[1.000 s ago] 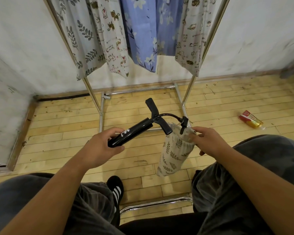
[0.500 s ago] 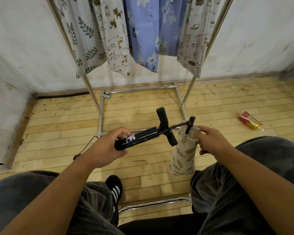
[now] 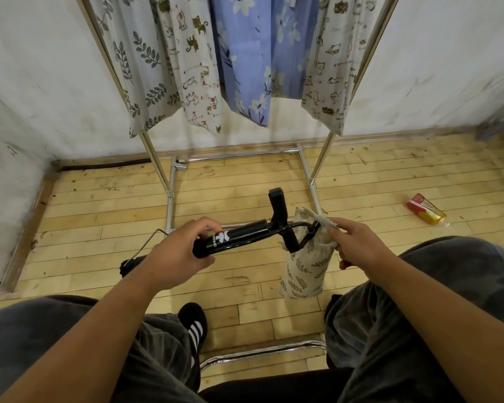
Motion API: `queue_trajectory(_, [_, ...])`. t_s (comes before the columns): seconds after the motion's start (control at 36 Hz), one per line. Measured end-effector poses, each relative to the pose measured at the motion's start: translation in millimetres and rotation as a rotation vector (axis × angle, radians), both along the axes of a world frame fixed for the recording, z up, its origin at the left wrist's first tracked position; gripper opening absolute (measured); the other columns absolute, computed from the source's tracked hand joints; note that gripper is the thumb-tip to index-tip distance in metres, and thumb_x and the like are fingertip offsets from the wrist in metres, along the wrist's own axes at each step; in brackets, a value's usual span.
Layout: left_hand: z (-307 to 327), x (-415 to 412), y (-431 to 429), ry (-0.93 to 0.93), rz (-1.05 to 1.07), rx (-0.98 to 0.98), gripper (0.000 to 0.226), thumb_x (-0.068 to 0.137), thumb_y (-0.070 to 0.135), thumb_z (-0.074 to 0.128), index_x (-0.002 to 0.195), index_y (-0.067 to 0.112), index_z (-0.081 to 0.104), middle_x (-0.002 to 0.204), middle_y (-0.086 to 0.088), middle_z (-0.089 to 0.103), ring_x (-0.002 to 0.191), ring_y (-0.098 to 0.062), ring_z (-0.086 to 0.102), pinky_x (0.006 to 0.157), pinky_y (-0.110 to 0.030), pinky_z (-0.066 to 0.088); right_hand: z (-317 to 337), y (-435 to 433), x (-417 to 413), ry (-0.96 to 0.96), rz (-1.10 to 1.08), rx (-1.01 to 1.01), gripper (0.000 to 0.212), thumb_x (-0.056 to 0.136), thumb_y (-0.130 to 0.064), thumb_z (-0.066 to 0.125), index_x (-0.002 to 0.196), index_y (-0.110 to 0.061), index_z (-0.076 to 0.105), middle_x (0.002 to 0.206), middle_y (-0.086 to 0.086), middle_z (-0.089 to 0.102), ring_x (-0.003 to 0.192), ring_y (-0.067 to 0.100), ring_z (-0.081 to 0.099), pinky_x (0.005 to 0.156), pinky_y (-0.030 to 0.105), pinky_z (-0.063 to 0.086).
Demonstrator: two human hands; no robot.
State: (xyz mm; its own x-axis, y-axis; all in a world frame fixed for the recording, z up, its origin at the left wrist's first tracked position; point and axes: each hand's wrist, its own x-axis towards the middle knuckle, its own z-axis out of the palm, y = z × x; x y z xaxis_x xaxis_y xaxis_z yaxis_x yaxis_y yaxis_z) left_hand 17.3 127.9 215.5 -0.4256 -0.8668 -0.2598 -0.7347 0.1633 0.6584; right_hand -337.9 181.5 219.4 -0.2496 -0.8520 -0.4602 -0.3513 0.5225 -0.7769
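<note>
The black cylindrical pump [image 3: 239, 237] is clasped by the left grip [image 3: 175, 254], closed round it; the leaf-printed cloth pouch [image 3: 306, 266] is pinched at its rim by the right grip [image 3: 358, 245].

The black pump [image 3: 245, 235] carried a white logo and one short white word beside it, but the letters were too small to read surely. Small red letters on the cat-print cloth [image 3: 197, 82] and the print on the red packet [image 3: 424, 210] were also unreadable.

I am holding a shiny black metal pump [image 3: 245, 234] with white letters and a cream cloth bag [image 3: 306, 266] showing green leaves.
</note>
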Motion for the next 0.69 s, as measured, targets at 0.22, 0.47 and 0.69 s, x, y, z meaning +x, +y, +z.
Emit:
queue_trajectory(0.22, [4.1, -5.3, 3.1, 0.047, 0.016, 0.055, 0.047, 0.088, 0.026, 0.080, 0.117, 0.053, 0.054, 0.102, 0.030, 0.065, 0.099, 0.019, 0.056, 0.081, -0.016, 0.044, 7.5, 1.2, 6.1, 0.007, 0.076, -0.039, 0.032, 0.109, -0.025, 0.049, 0.135, -0.033, 0.066, 0.080, -0.008, 0.064, 0.057, 0.012, 0.047, 0.050, 0.030, 0.050])
queue_trajectory(0.47, [10.0, -11.2, 5.5, 0.056, 0.007, 0.051, 0.046, 0.097, 0.036, 0.069, 0.130, 0.061, 0.050, 0.101, 0.043, 0.063, 0.096, 0.021, 0.056, 0.072, -0.013, 0.044, 12.3, 1.9, 10.3, 0.006, 0.120, -0.089, 0.033, 0.110, -0.026, 0.046, 0.135, -0.033, 0.067, 0.065, -0.026, 0.067, 0.048, 0.003, 0.050, 0.054, 0.033, 0.052])
queue_trajectory(0.69, [1.6, -10.9, 2.4, 0.008, 0.024, 0.062, 0.038, 0.098, 0.042, 0.066, 0.122, 0.064, 0.047, 0.096, 0.026, 0.068, 0.089, 0.013, 0.061, 0.075, -0.020, 0.048, 14.4, 0.8, 11.0, -0.033, 0.121, -0.127, 0.032, 0.110, -0.026, 0.045, 0.133, -0.032, 0.066, 0.066, -0.025, 0.068, 0.052, 0.001, 0.051, 0.056, 0.033, 0.052])
